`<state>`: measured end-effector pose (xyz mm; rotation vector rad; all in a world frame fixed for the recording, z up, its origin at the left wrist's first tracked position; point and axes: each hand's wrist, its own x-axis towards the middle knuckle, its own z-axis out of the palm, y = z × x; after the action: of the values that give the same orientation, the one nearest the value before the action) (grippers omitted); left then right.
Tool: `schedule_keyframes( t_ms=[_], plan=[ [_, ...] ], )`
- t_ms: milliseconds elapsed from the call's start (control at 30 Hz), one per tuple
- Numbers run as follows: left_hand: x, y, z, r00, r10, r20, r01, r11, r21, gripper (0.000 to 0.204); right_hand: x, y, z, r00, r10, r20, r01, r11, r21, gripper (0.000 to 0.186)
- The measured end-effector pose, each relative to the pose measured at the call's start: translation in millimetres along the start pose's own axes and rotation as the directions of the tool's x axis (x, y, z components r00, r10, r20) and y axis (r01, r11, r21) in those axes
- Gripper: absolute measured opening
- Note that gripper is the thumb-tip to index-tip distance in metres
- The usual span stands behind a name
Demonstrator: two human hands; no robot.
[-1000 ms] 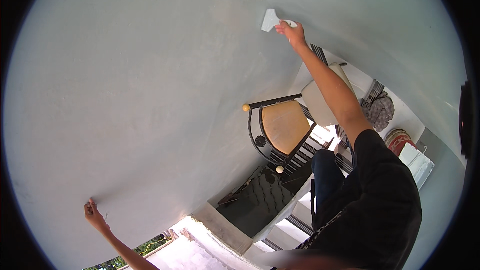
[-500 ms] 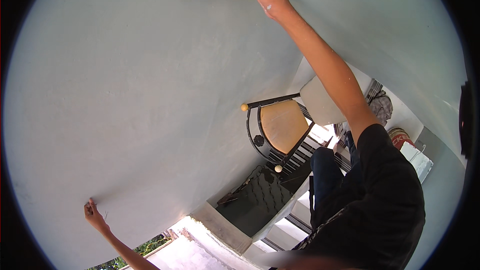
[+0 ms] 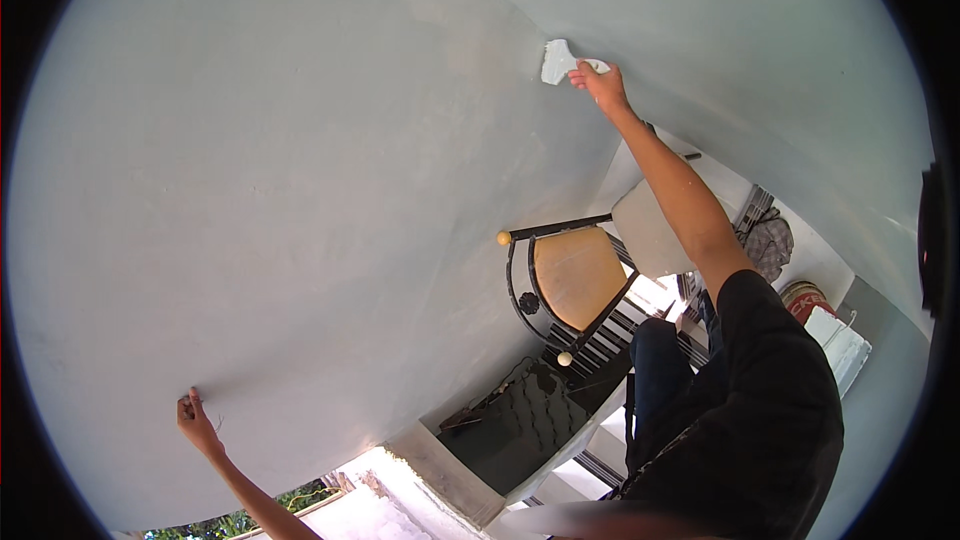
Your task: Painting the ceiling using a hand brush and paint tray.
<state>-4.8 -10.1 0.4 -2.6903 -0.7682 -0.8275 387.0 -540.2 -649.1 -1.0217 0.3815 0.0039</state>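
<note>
A wide, pale putty blade [image 3: 556, 61] is clasped by the right hand [image 3: 600, 85] at one o'clock; skimming of the grey plaster ceiling [image 3: 300, 190] is judged underway. A flat, even stroke is required next. The left hand [image 3: 197, 424], fingers spread, braces at seven o'clock.

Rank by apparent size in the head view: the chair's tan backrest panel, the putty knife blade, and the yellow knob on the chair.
1. Tan backrest panel, largest.
2. Putty knife blade.
3. Yellow knob, smallest.
Differing distances from the camera make true sizes unsure.

We observe the right hand [image 3: 598, 83] and its putty scraper [image 3: 557, 62] lower on the grey wall [image 3: 300, 190] than half a second ago, when the blade sat near the upper rim of the view. The position now closely matches that of one second ago. The scraper blade appears narrower against the wall than half a second ago.
</note>
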Motion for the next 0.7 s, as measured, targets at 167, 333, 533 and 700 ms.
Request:
schedule_keyframes(
  t_ms=[167,333,533,700],
  plan=[
    [-2,10,6,1.0,0.001,0.013,-0.002,1.0,0.02,0.041,6,-33,21,0.963,-0.261,0.069,0.27,0.928,-0.257,0.027],
    [-3,6,0,1.0,0.006,0.001,-0.006,1.0,-0.019,0.041,-30,-113,52,0.951,-0.275,0.141,0.306,0.77,-0.56,0.029],
    [-1,0,2,1.0,0.009,-0.005,-0.009,1.0,-0.008,0.041,-76,-210,86,0.859,-0.403,0.315,0.511,0.691,-0.511,0.028],
    [4,2,7,0.997,0.072,-0.019,-0.071,0.997,0.026,0.042,-106,-302,121,0.538,-0.646,0.542,0.843,0.418,-0.339,0.027]
  ],
)
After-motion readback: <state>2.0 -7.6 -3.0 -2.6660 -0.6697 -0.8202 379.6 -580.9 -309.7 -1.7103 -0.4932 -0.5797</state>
